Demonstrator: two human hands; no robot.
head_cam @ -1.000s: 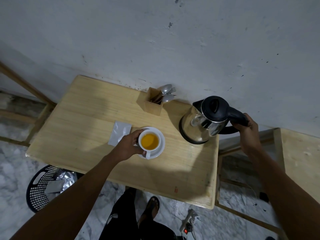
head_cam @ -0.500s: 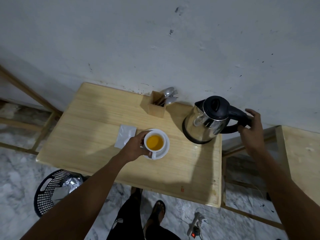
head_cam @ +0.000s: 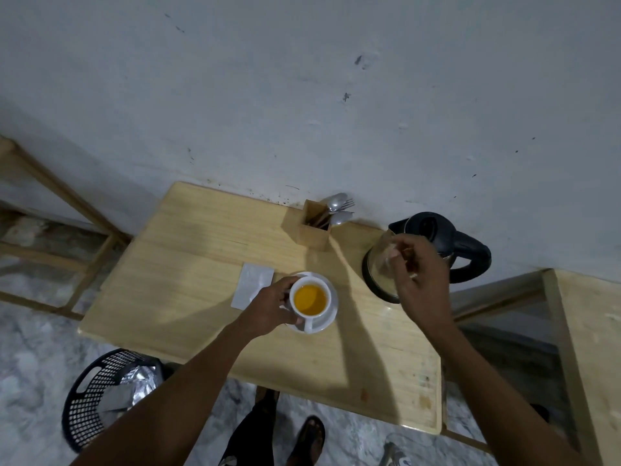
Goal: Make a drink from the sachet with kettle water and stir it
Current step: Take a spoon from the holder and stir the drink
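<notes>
A white cup (head_cam: 309,299) of orange-yellow drink stands on a white saucer (head_cam: 331,314) on the wooden table (head_cam: 188,264). My left hand (head_cam: 268,309) grips the cup's left side. The steel kettle with black lid and handle (head_cam: 443,240) stands at the table's back right. My right hand (head_cam: 420,274) hovers in front of the kettle with fingers loosely spread and nothing in it, hiding part of the kettle body. A white sachet (head_cam: 252,285) lies flat just left of the saucer. Spoons and a fork stick out of a wooden holder (head_cam: 314,228) near the wall.
A black mesh bin (head_cam: 100,395) with foil wrapping stands on the floor left of the table. Another wooden table (head_cam: 591,348) is at the right. A wooden frame (head_cam: 60,196) leans at the left. The wall runs directly behind the table.
My right hand has let go of the kettle handle and moved left, in front of the kettle. My left hand stays on the cup. The camera shifted.
</notes>
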